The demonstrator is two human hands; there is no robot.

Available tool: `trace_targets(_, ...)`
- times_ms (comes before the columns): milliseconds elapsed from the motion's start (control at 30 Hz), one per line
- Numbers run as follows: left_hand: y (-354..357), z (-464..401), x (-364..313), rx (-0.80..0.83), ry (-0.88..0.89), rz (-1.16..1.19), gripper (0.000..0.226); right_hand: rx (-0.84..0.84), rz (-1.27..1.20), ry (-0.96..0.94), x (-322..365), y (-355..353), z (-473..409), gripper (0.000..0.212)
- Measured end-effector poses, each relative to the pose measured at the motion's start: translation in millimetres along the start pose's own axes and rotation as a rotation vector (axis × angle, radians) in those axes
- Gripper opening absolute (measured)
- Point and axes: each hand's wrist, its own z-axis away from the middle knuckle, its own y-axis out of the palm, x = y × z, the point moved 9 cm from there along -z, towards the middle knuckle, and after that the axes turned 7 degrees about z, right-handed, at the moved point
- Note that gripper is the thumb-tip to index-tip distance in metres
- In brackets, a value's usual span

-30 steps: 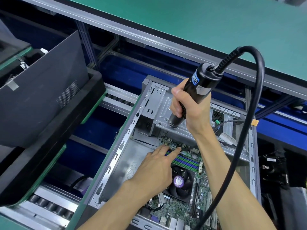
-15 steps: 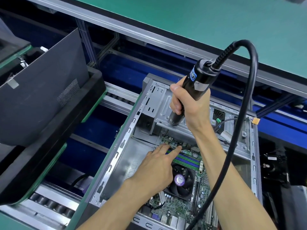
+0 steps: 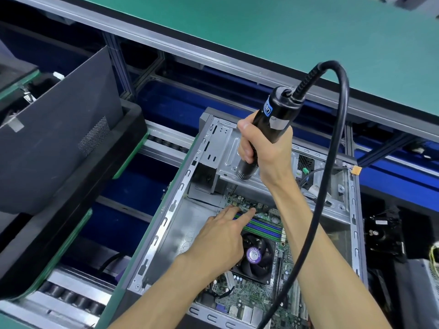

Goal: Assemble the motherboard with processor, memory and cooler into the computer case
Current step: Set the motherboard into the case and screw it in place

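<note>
The open metal computer case (image 3: pixel 166 217) lies on its side on the conveyor. Inside it sits the green motherboard (image 3: pixel 259 298) with memory slots (image 3: pixel 263 227) and a black cooler fan (image 3: pixel 255 260) with a purple label. My left hand (image 3: pixel 221 241) rests flat on the board, straight fingers pressing near its far left corner. My right hand (image 3: pixel 263 153) grips a black electric screwdriver (image 3: pixel 273 124) held nearly upright, its bit pointing down at the board's far edge. The bit's tip is hard to make out.
A thick black cable (image 3: pixel 332 162) loops from the screwdriver's top down across the case. A black tray with a dark panel (image 3: pixel 54 138) stands to the left. Conveyor rollers (image 3: pixel 71 298) run below it. A green bench surface (image 3: pixel 261 32) lies beyond. Dark parts (image 3: pixel 382 233) sit at right.
The screwdriver and my right hand have shifted slightly towards me and down. My left hand stays pressed on the board.
</note>
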Motion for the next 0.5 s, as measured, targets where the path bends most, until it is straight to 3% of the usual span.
trace_targets(167,0,1,0,0.003,0.003,0.006,0.072,-0.002,0.023,0.014,0,-1,0,0.028)
trace_targets(333,0,2,0,0.003,0.003,0.005,0.072,-0.023,-0.001,0.003,6,-2,1,0.012)
trace_targets(500,-1,3,0,-0.013,0.002,0.007,0.070,-0.023,-0.040,-0.057,25,-7,1,0.009)
